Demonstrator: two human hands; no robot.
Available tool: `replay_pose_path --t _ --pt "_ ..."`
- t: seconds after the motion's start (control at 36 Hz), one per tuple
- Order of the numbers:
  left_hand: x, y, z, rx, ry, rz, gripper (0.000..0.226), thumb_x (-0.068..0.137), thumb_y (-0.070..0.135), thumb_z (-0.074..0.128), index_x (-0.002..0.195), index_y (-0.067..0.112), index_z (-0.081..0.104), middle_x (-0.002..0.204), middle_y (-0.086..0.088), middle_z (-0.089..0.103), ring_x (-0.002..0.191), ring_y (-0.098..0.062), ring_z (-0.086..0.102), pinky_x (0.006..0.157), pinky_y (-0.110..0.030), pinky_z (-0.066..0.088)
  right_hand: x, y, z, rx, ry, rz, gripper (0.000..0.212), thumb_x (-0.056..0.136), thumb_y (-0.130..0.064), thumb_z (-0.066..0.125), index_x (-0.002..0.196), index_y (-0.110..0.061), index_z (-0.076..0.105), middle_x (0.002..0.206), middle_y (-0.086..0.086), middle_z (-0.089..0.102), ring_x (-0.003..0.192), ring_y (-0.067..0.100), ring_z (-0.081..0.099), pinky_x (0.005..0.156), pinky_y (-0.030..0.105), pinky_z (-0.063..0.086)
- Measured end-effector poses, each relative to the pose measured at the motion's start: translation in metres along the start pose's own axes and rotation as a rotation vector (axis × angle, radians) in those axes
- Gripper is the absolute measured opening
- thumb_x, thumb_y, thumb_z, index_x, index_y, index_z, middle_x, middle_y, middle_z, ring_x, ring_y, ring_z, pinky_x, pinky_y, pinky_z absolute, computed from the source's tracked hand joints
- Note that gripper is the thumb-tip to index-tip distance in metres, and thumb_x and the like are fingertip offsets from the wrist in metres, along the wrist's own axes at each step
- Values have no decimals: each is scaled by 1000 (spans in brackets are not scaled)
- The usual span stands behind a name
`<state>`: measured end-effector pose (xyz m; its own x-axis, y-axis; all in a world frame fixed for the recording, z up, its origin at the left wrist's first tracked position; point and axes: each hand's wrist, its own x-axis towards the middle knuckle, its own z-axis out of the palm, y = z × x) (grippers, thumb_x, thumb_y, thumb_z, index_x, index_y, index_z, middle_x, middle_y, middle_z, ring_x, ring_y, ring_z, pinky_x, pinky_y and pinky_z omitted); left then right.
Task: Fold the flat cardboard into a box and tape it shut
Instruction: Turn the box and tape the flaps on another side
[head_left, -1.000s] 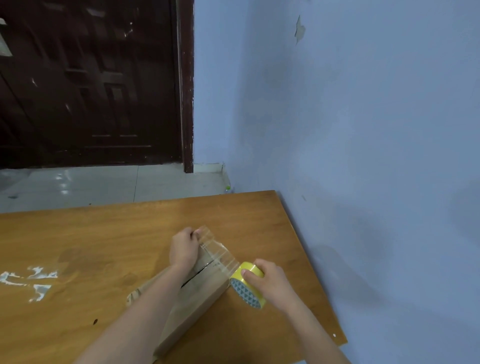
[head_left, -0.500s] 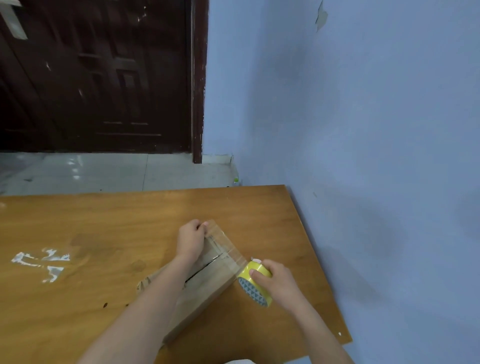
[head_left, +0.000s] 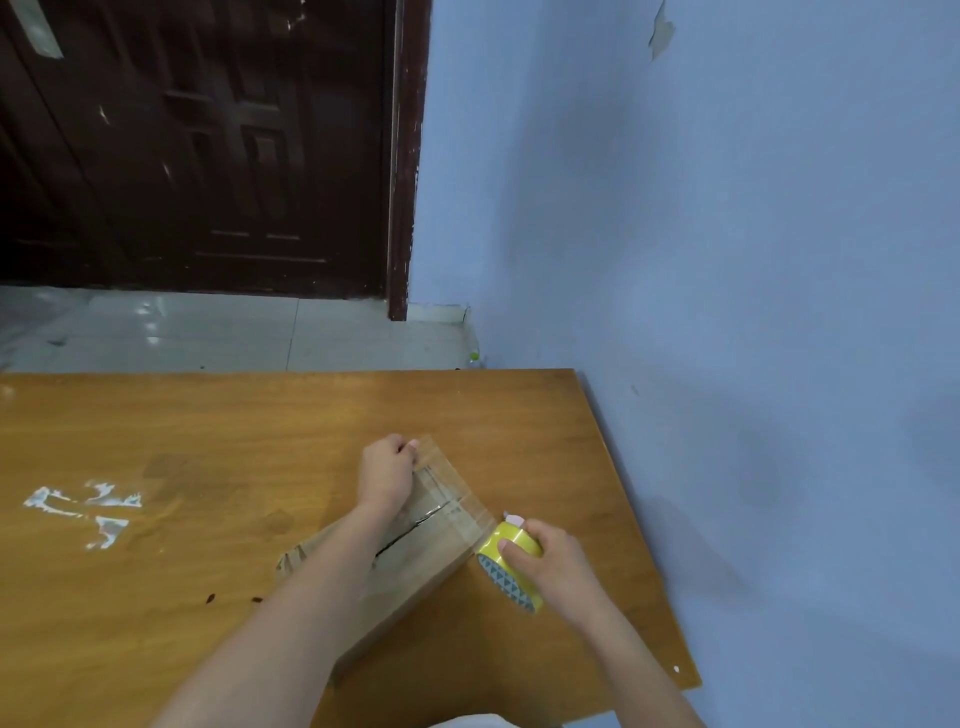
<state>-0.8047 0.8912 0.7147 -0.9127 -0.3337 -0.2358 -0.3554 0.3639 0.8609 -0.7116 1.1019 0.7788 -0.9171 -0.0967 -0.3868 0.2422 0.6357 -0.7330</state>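
Change: a second ago a strip of clear tape (head_left: 451, 491) hung raised in the air between the hands; now it lies down across the end of the box (head_left: 415, 551), over the dark slit where the flaps meet.
Meaning: this end looks close to sealed; I judge that the strip still needs cutting from the roll and rubbing flat.
Left hand (head_left: 387, 475): fingers curled over the far corner of the box at about 11 o'clock, pinning the tape's free end there.
Right hand (head_left: 553, 564): wrapped round the yellow tape roll (head_left: 506, 564), thumb on its rim, just off the box's corner at 4 o'clock.
Box: folded up, lying at a slant on the table (head_left: 208, 431), under the left forearm, its taped end toward the wall.
Around: shiny scraps (head_left: 78, 506) stuck to the table at 9 o'clock, well apart from the work; a blue wall (head_left: 727, 260) close at 3 o'clock; a dark door (head_left: 208, 145) at 11 o'clock.
In the way: nothing lies near the box; the wall and table edge leave the right hand little room to pull.
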Motion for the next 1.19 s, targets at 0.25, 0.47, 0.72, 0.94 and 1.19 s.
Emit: replay_pose_path --t 0.25,0.47,0.72,0.94,1.19 --pt "1 2 1 20 23 -9 39 91 16 54 55 13 41 57 -4 42 60 -24 38 55 -32 26 1 -3 -2 9 -19 17 30 88 -33 61 85 -4 59 77 7 64 66 13 57 58 28 43" --pt "-1 3 -1 7 33 -26 33 90 15 54 59 8 48 62 -10 49 60 -25 41 55 -32 29 1 -5 -1 1 -18 31 33 88 -34 61 85 -1 57 74 -4 59 62 13 51 56 28 38" --pt "-3 6 -3 14 15 -50 26 90 14 53 66 2 56 66 -14 51 62 -26 41 57 -32 31 1 -6 0 -17 -26 49 36 88 -34 60 88 1 57 81 4 64 66 16 55 58 31 42" --pt "-1 6 -3 53 11 -68 29 89 13 54 61 6 51 60 -10 47 60 -26 40 55 -33 29 1 -6 2 -9 -26 61 36 89 -33 60 91 3 58 79 6 56 65 15 51 57 29 38" --pt "0 9 -2 136 -3 -88 26 90 16 54 71 -1 59 60 -6 50 54 -24 40 46 -28 26 4 -4 5 -58 0 43 35 90 -32 58 92 3 59 79 6 52 61 13 43 56 27 32"
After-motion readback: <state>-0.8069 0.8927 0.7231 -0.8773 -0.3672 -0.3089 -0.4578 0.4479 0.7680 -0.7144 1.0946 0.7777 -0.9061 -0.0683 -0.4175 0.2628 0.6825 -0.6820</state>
